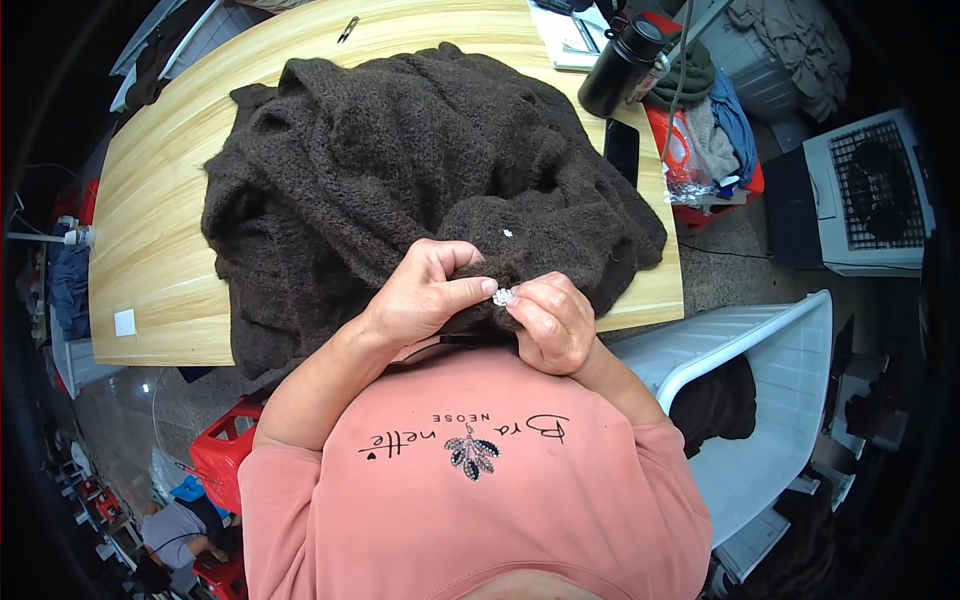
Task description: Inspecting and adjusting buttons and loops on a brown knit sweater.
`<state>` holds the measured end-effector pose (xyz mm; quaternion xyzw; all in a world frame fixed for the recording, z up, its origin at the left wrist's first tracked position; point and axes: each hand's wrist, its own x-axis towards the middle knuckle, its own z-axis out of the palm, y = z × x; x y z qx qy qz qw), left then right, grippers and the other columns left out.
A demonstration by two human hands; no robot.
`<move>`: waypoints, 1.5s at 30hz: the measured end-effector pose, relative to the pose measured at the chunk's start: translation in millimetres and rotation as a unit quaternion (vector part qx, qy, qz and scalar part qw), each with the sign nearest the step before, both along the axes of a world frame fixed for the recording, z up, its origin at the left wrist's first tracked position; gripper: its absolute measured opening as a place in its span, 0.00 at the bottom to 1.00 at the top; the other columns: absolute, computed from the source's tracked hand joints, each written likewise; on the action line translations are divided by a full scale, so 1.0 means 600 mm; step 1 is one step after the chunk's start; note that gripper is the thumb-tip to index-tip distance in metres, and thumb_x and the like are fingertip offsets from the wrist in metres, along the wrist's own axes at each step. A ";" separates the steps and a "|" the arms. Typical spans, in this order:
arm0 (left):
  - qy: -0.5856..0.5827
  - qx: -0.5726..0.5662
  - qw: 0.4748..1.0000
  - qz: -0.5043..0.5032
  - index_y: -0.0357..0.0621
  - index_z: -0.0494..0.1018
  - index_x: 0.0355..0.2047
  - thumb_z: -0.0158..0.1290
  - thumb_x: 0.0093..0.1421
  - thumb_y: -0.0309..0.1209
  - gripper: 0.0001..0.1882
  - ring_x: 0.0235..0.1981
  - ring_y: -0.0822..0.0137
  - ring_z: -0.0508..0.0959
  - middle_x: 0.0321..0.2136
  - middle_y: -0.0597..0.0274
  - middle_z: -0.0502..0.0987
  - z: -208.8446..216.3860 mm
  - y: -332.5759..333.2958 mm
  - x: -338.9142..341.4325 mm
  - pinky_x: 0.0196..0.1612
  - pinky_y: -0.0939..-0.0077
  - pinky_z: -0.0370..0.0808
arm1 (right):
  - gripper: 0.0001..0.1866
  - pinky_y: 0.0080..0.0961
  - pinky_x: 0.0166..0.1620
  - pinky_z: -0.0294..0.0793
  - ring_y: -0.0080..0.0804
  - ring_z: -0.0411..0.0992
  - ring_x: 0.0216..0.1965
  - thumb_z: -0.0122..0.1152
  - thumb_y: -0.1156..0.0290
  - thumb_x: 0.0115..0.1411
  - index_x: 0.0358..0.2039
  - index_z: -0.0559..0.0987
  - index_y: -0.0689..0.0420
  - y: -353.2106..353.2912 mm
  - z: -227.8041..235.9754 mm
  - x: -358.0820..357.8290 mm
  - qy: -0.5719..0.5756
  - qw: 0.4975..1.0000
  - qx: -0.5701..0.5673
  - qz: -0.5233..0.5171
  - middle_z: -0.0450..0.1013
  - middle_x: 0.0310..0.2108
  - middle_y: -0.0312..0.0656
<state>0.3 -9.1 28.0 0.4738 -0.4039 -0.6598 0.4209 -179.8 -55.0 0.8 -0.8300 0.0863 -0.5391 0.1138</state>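
Observation:
A dark brown fuzzy knit garment (400, 150) lies heaped over the table in front of me. At its near edge, a small round sparkly white button (502, 297) sits between my two hands. My left hand (430, 290) pinches the knit, with its thumb tip against the button's left side. From the right, my right hand (550, 318) has thumb and forefinger closed on the button's edge. Farther up the knit, a second small pale sparkly piece (507, 233) shows. How the button is fixed to the knit is hidden by my fingers.
The wooden table (160, 230) carries small thread snips (348, 30), a paper square (124, 322), a black bottle (622, 68) and a phone (621, 150). A white bin (770, 440) stands close at my right. A red stool (222, 450) and a person (180, 530) are behind left.

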 end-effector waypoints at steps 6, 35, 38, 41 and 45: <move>0.036 -0.001 0.999 0.025 0.36 0.74 0.26 0.53 0.55 0.24 0.03 0.25 0.81 0.68 0.22 0.70 0.73 0.000 -0.001 -0.011 0.27 0.85 0.65 | 0.14 0.25 0.23 0.69 0.35 0.67 0.23 0.59 0.85 0.39 0.31 0.72 0.66 -0.005 -0.002 0.005 0.009 1.000 -0.010 0.012 0.68 0.27 0.45; -0.332 -0.364 0.859 0.142 0.35 0.75 0.27 0.55 0.42 0.12 0.10 0.24 0.61 0.78 0.23 0.54 0.76 -0.006 0.008 -0.024 0.27 0.76 0.75 | 0.12 0.29 0.23 0.68 0.42 0.69 0.20 0.53 0.87 0.39 0.28 0.73 0.64 -0.027 -0.017 0.009 0.116 0.962 0.245 0.037 0.69 0.21 0.47; -0.328 -0.366 0.859 0.141 0.35 0.75 0.27 0.55 0.43 0.12 0.10 0.24 0.61 0.78 0.23 0.53 0.76 -0.004 0.007 -0.024 0.26 0.76 0.75 | 0.13 0.30 0.21 0.66 0.41 0.66 0.17 0.52 0.87 0.34 0.26 0.72 0.65 -0.023 -0.021 0.012 0.085 0.985 0.152 0.011 0.66 0.18 0.46; -0.325 -0.352 0.866 0.143 0.35 0.75 0.26 0.54 0.43 0.12 0.10 0.23 0.61 0.78 0.22 0.53 0.76 -0.003 0.007 -0.027 0.26 0.75 0.75 | 0.15 0.31 0.20 0.66 0.40 0.66 0.16 0.50 0.86 0.31 0.26 0.71 0.65 -0.022 -0.023 0.015 0.086 0.991 0.104 -0.013 0.64 0.17 0.45; -0.373 -0.419 0.805 0.193 0.35 0.74 0.25 0.54 0.43 0.12 0.09 0.22 0.62 0.77 0.21 0.54 0.76 -0.007 0.006 -0.037 0.26 0.75 0.74 | 0.15 0.31 0.20 0.66 0.41 0.66 0.17 0.50 0.86 0.33 0.26 0.71 0.65 -0.020 -0.020 0.024 0.064 0.988 0.139 -0.017 0.64 0.17 0.45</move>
